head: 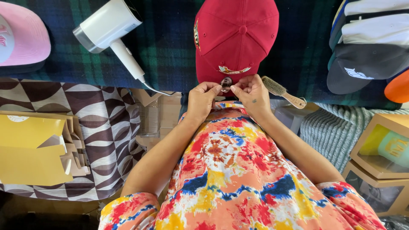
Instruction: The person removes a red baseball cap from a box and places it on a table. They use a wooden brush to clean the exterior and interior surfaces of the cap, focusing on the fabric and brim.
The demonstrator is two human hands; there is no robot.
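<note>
Red cap (235,36) lies on the plaid-covered tabletop (170,47), rear edge toward the person. Left hand (201,99) and right hand (252,94) each pinch the cap's rear strap buckle (226,82) — both grips closed on it. Adjacent: wooden brush (282,91) right, white handheld steamer (111,32) left.
</note>
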